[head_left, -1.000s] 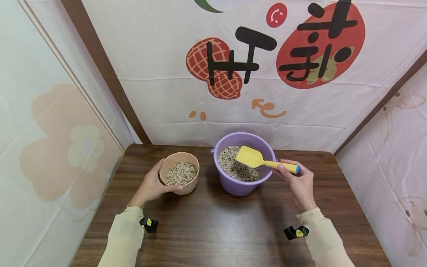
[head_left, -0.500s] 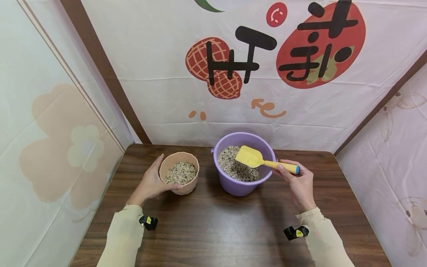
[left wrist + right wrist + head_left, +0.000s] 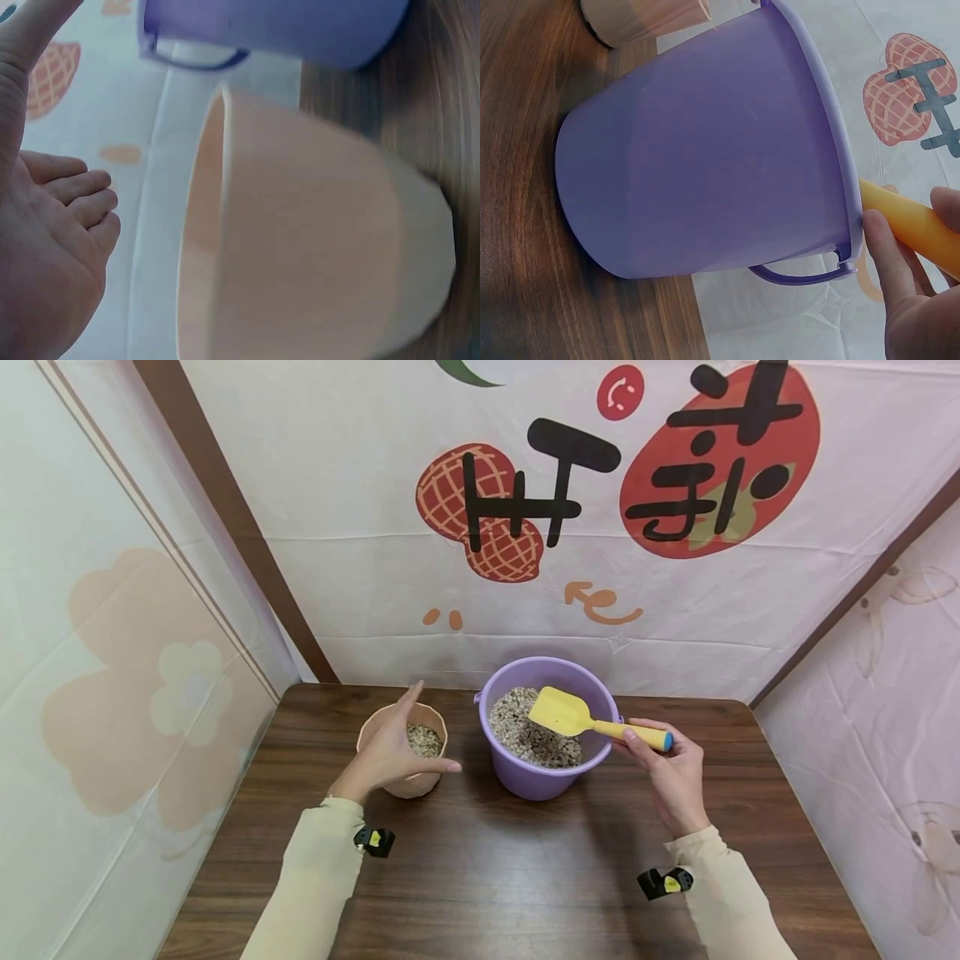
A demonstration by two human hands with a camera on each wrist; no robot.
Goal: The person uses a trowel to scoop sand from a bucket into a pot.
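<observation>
My right hand (image 3: pixel 669 768) grips the handle of a yellow toy shovel (image 3: pixel 561 712), whose blade lies over the grainy gravel in a purple bucket (image 3: pixel 536 781). In the right wrist view the fingers hold the yellow handle (image 3: pixel 907 217) close to the bucket rim. My left hand (image 3: pixel 390 752), thumb and fingers spread, is above a peach faceted pot (image 3: pixel 412 787) and hides part of it. Similar gravel (image 3: pixel 425 741) shows inside the pot. The left wrist view has the left palm (image 3: pixel 45 247) apart from the pot's wall (image 3: pixel 307 232), holding nothing.
Pot and bucket stand side by side near the back of a dark wooden table (image 3: pixel 495 877). A white printed cloth (image 3: pixel 360 585) hangs right behind them. More cloth hangs at both sides. The bucket's handle (image 3: pixel 802 279) hangs down.
My left hand has let go of the pot's side and moved right, up over its opening. The right hand, shovel and bucket have stayed in place.
</observation>
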